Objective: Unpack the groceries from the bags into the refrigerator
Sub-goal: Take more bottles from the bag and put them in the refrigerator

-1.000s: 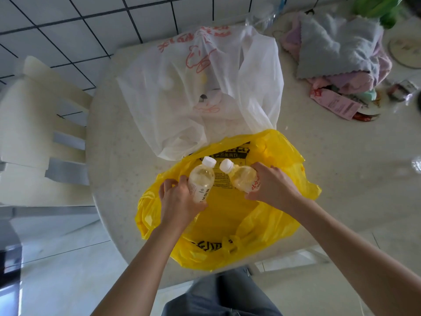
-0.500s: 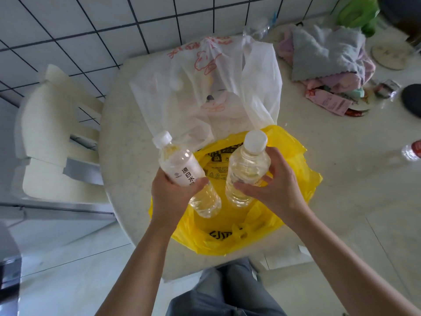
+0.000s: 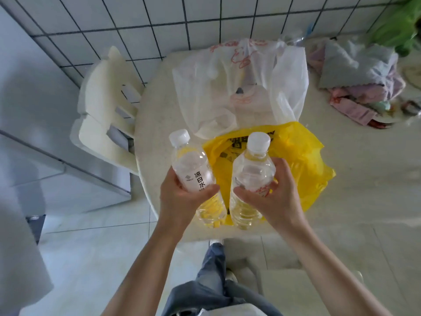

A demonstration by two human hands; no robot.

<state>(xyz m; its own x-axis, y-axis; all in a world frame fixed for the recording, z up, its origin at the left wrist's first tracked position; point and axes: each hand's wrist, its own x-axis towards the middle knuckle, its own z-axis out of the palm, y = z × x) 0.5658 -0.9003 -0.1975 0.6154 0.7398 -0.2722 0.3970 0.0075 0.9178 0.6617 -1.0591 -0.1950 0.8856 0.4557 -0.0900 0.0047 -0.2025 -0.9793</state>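
The left hand (image 3: 180, 199) grasps one bottle (image 3: 193, 169), fingers curled round its label; the right hand (image 3: 276, 197) grasps another (image 3: 249, 176); both bottles are held above the yellow bag (image 3: 303, 156) on the table (image 3: 355, 179); a white bag (image 3: 241, 85) lies behind.

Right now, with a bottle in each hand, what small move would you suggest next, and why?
Probably carry both toward the refrigerator: the left hand grips one bottle, the right hand the other bottle, both already lifted clear of the yellow bag.
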